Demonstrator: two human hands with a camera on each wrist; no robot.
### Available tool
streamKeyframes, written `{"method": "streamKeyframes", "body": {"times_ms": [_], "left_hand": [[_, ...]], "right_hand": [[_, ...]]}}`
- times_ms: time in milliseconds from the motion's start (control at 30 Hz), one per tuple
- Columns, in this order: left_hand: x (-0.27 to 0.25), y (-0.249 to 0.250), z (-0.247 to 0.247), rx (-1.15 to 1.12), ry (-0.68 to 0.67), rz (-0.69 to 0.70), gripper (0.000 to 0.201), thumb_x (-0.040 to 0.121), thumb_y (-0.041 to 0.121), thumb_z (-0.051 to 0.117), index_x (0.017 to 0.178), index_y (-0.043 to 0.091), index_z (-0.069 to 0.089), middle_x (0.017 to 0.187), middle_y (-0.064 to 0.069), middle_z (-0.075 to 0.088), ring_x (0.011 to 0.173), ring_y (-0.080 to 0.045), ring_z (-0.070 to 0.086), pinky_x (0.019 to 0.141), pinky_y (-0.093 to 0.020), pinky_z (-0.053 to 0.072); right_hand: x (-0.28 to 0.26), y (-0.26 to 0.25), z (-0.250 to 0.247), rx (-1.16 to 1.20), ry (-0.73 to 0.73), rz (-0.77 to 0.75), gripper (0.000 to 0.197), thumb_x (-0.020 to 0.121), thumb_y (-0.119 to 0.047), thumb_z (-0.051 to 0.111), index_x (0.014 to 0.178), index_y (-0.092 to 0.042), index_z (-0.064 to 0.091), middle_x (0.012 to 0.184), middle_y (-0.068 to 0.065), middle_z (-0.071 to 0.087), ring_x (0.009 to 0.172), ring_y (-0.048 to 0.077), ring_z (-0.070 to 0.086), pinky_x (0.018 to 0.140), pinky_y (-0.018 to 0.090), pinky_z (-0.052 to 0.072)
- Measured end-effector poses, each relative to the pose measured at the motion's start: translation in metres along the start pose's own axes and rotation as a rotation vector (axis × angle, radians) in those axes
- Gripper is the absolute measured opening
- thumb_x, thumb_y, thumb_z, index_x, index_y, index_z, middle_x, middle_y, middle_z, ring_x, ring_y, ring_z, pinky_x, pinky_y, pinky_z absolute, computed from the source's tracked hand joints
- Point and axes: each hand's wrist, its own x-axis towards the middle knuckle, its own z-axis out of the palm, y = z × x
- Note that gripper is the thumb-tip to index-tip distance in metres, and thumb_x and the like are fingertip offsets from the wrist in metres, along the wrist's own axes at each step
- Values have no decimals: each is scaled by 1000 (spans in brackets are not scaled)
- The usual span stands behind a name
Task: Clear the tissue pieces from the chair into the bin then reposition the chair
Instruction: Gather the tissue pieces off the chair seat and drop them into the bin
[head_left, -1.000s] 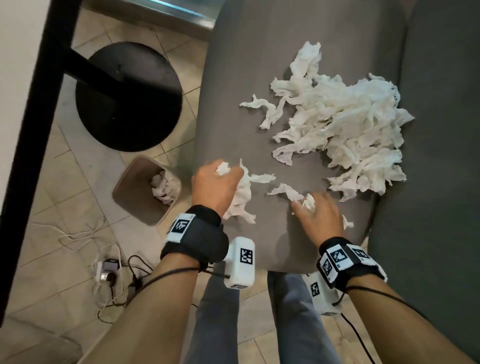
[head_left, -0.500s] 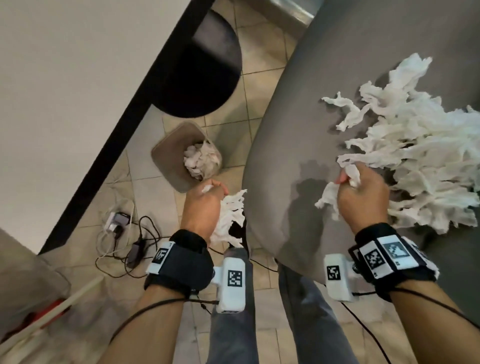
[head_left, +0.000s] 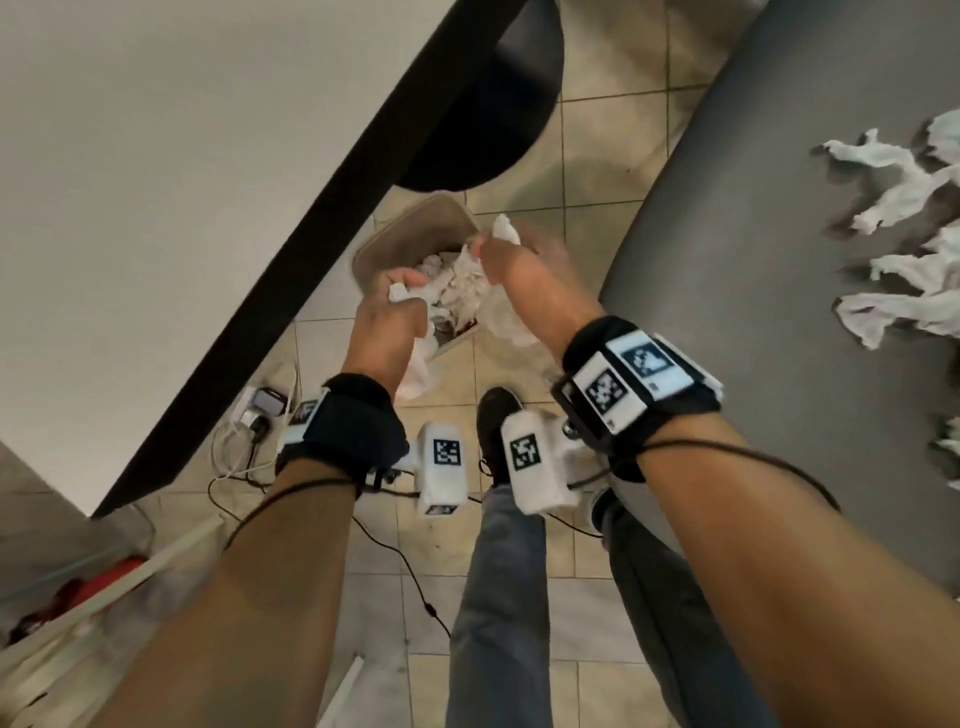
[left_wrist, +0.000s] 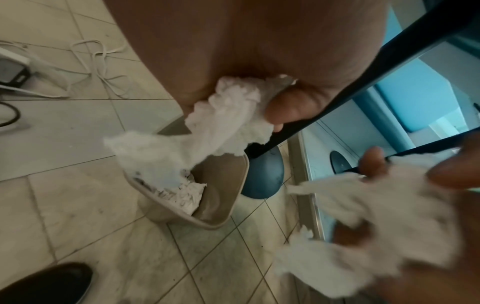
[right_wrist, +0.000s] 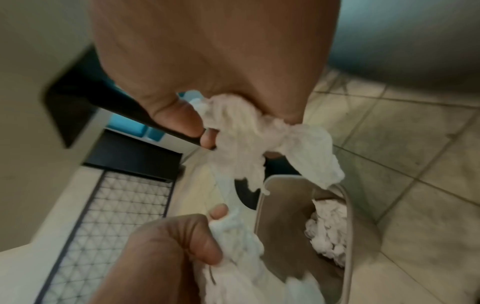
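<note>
While both fists hang over the bin, tissue still bunched in each.

Below the knuckles, straight down: bin (head_left: 410, 228), tan, mouth up, partly filled with white scraps, standing on the tiled floor (head_left: 587, 171) between the dark table edge (head_left: 322, 218) and the grey chair (head_left: 779, 260). Left-hand wad (left_wrist: 228, 115) trailing over the near rim, right-hand wad (right_wrist: 249, 131) dangling just above and beside the far rim; no sideways reach needed, judging by that, only letting go. Left hand (head_left: 387, 317) curled tight round its tissue, slightly lower and nearer the opening; right hand (head_left: 519, 260) likewise clenched on a bunch, a touch higher. Off to the right, well apart from the bin, more tissue pieces (head_left: 904, 249) strewn across the chair seat, so clearing looks far from finished and moving the chair not yet begun.
</note>
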Motion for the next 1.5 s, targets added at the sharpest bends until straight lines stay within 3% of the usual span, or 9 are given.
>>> {"method": "streamKeyframes", "body": {"times_ms": [167,300,433,600,767,900,1067,1300,1500], "left_hand": [[52,-11,-2,141,49,148,42,76,-8,45,103,22,55,112,-5,58,98,-21,57,71,-27,47],[87,-25,-1,250,79,225,48,78,-3,54,121,18,54,126,-5,58,112,-19,58,98,-34,50],[110,-45,1,355,85,219,55,83,2,61,134,20,50,128,2,53,110,-11,51,94,-23,41],[119,-73,-1,470,-12,151,73,72,9,73,139,25,48,144,-5,50,127,-24,51,109,-42,41],[89,-73,-5,362,10,130,59,85,16,70,138,26,49,134,6,53,117,-13,53,104,-29,44],[43,-55,-8,279,-30,165,36,91,5,61,124,22,62,116,7,68,104,-6,62,100,-25,49],[-33,-14,3,394,-158,290,21,93,23,65,107,39,69,98,21,73,96,-4,67,92,-37,52],[-102,45,111,555,-491,475,24,91,16,65,105,35,69,103,20,70,100,6,63,81,-6,47],[-94,96,225,738,-477,726,33,90,22,64,121,33,60,116,16,47,97,-2,55,94,-32,49]], "right_hand": [[47,16,29,54,-61,-16,25,84,5,45,98,-15,48,86,-3,49,76,10,48,66,26,39],[85,32,46,109,1,-47,35,82,11,44,101,-18,49,93,2,52,80,14,52,68,28,45],[112,49,57,167,-59,51,61,80,1,64,131,-26,46,126,6,55,111,24,57,98,43,49],[118,77,66,60,-60,149,97,62,-21,68,149,-36,29,152,1,43,135,26,45,111,48,40],[66,68,57,143,-96,91,71,84,0,60,149,-17,36,145,6,48,131,23,48,108,35,43],[6,53,34,329,-130,32,45,90,11,54,133,-2,52,113,4,59,95,6,58,75,5,45],[-66,50,-21,324,-85,12,31,92,-9,60,115,-29,65,106,-19,63,91,-2,58,85,15,48],[-132,53,-165,364,358,-12,24,90,-17,62,104,-36,68,104,-11,68,91,2,64,80,18,49],[-141,73,-262,47,743,-11,34,88,-20,62,115,-39,57,122,-11,50,90,-2,57,80,19,45]]}}
